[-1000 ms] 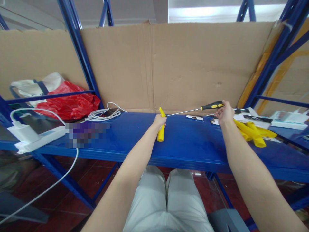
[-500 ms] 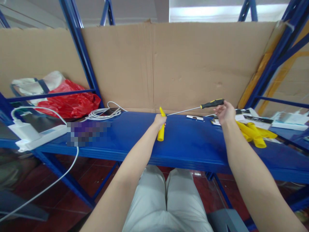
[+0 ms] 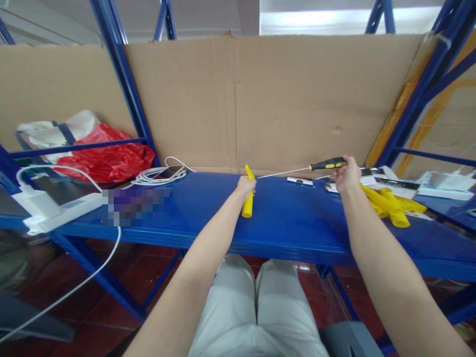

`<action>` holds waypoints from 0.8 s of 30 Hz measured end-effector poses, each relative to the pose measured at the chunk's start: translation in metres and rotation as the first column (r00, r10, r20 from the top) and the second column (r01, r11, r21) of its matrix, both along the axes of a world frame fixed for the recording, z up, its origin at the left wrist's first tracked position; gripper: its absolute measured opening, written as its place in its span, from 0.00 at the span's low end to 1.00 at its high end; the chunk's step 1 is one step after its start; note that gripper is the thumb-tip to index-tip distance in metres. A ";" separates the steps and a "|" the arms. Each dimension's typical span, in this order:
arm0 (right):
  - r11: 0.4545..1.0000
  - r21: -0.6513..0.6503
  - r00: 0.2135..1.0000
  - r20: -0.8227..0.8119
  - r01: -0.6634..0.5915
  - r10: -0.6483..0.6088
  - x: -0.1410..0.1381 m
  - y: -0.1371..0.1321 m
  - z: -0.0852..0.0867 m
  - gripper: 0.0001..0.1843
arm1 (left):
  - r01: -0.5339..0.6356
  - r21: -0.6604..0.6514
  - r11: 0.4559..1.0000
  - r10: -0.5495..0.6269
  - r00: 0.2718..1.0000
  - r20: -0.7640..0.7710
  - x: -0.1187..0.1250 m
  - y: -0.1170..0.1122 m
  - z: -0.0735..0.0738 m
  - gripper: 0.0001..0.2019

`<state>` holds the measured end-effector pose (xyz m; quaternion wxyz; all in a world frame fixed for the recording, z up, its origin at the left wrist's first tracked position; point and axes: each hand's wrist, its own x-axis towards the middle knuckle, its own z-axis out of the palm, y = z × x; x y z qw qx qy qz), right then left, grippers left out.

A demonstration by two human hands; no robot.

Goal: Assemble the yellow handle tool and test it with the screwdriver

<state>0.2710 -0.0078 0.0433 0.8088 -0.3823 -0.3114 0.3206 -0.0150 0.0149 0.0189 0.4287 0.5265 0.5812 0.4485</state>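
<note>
My left hand [image 3: 246, 186] is wrapped round a yellow tube [image 3: 247, 207], which stands tilted over the blue shelf [image 3: 293, 218]. In my right hand [image 3: 348, 174] is the end of the black-and-yellow handle of a long screwdriver [image 3: 327, 163]. Its thin metal shaft runs leftward, and the tip meets the yellow tube by my left fingers; whether it goes into the tube is hidden. Beside my right wrist lie several more yellow tubes [image 3: 394, 206] in a loose pile.
White and black boxes [image 3: 399, 187] lie behind the yellow pile. A small white piece [image 3: 299, 181] rests near the cardboard wall [image 3: 290, 99]. To the left are a coiled white cable [image 3: 158, 175], a red plastic bag [image 3: 107, 153] and a power strip [image 3: 70, 210].
The screwdriver's handle has turned, showing more of its yellow marking, and sits slightly lower. My right hand has shifted a little with it. My left hand and the tube stay in place.
</note>
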 end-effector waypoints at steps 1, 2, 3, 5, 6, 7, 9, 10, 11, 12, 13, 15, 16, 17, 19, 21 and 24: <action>1.000 -0.001 1.000 -0.004 0.017 -0.017 -0.001 -0.001 0.000 0.20 | 0.001 -0.001 1.000 -0.001 1.000 -0.001 0.000 0.000 0.000 0.04; 0.999 -0.005 0.999 -0.012 0.041 -0.041 -0.003 -0.002 0.001 0.21 | 0.001 -0.001 1.000 -0.001 1.000 -0.003 0.000 0.000 0.000 0.04; 0.998 -0.008 0.998 -0.021 0.063 -0.064 -0.005 -0.003 0.001 0.22 | 0.002 -0.002 1.000 -0.002 1.000 -0.005 0.000 0.000 0.000 0.04; 0.998 -0.007 0.997 -0.040 0.070 -0.070 -0.010 -0.006 0.004 0.23 | 0.006 -0.001 1.000 -0.006 1.000 -0.009 0.000 0.001 -0.001 0.05; 0.998 -0.015 0.996 -0.060 0.065 -0.066 -0.012 -0.008 0.006 0.22 | 0.007 0.000 1.000 -0.007 1.000 -0.010 0.000 0.001 -0.001 0.05; 0.998 -0.027 0.995 -0.084 0.056 -0.058 -0.013 -0.009 0.007 0.20 | 0.007 0.000 1.000 -0.007 1.000 -0.010 0.000 0.001 -0.001 0.05; 0.999 -0.052 0.994 -0.107 0.014 -0.020 -0.015 -0.011 0.010 0.18 | 0.005 -0.001 1.000 -0.005 1.000 -0.009 0.000 0.002 -0.002 0.05; 0.999 -0.052 0.996 -0.094 -0.007 0.002 -0.015 -0.011 0.010 0.17 | 0.003 -0.004 1.000 -0.003 1.000 -0.009 0.000 0.002 -0.002 0.04; 0.999 -0.048 0.997 -0.072 -0.025 0.021 -0.014 -0.011 0.010 0.17 | 0.001 -0.006 1.000 -0.001 1.000 -0.009 0.000 0.002 -0.002 0.04; 0.999 -0.037 0.998 -0.045 -0.036 0.035 -0.014 -0.011 0.010 0.18 | 0.002 -0.007 1.000 -0.002 1.000 -0.010 0.000 0.002 -0.002 0.04; 0.999 -0.022 0.999 -0.020 -0.041 0.040 -0.013 -0.011 0.009 0.20 | 0.004 -0.008 1.000 -0.004 1.000 -0.010 0.000 0.002 -0.002 0.04; 0.999 0.001 0.999 -0.005 -0.033 0.033 -0.012 -0.011 0.008 0.22 | 0.006 -0.006 1.000 -0.006 1.000 -0.010 0.000 0.002 -0.002 0.04; 1.000 0.004 1.000 -0.016 -0.022 0.022 -0.011 -0.011 0.007 0.22 | 0.007 -0.004 1.000 -0.007 1.000 -0.008 0.000 0.002 -0.002 0.05; 1.000 -0.001 0.999 -0.032 -0.011 0.011 -0.011 -0.011 0.007 0.21 | 0.009 -0.003 1.000 -0.009 1.000 -0.005 0.000 0.002 -0.002 0.05; 1.000 -0.019 0.998 -0.057 -0.004 0.003 -0.010 -0.011 0.007 0.21 | 0.014 0.000 1.000 -0.014 1.000 0.001 0.000 0.002 -0.002 0.05; 0.999 -0.029 0.998 -0.058 -0.016 0.014 -0.009 -0.010 0.007 0.22 | 0.018 0.001 1.000 -0.018 1.000 0.004 0.000 0.002 -0.002 0.06; 0.999 -0.024 0.998 -0.053 -0.033 0.031 -0.005 -0.006 0.005 0.25 | 0.010 0.000 1.000 -0.010 1.000 0.004 0.000 0.003 -0.002 0.06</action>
